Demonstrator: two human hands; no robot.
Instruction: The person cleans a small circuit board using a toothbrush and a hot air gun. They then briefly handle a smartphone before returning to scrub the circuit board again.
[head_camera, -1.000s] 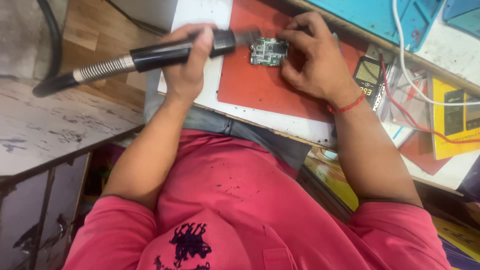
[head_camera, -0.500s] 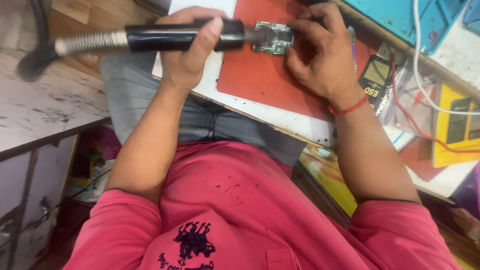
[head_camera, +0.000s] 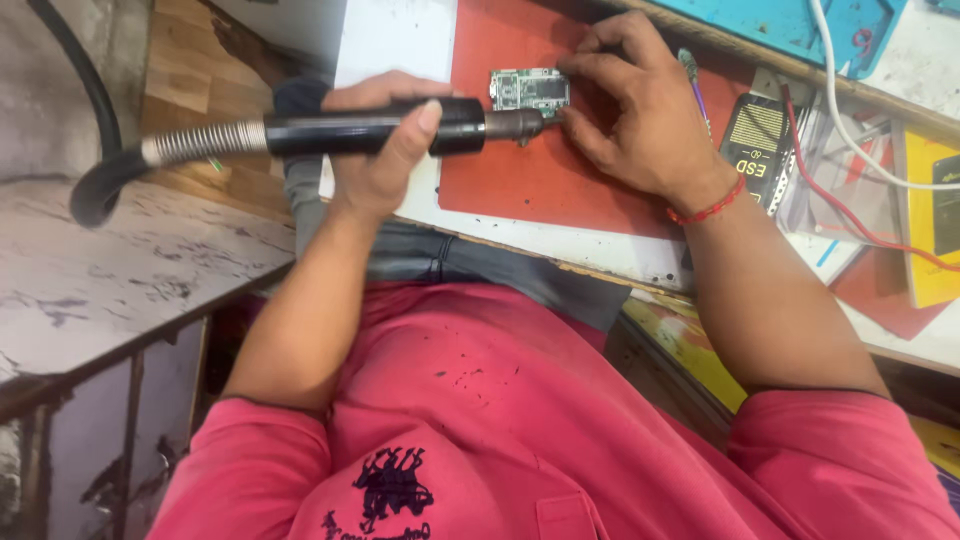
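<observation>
Green circuit board (head_camera: 529, 92), red mat (head_camera: 540, 170), black tool handle (head_camera: 370, 132)

hot-air handle (head_camera: 370, 132): glossy black plastic | hose (head_camera: 190, 145): ribbed metal | mat (head_camera: 520, 170): matt red rubber

The person wears a pinkish-red polo shirt (head_camera: 480, 400) — short-sleeved, flecked with small dark spots, a dark embroidered emblem (head_camera: 392, 482) on the chest — grey trousers (head_camera: 450, 255), and a thin red thread bracelet (head_camera: 708, 208) round the right wrist.
</observation>
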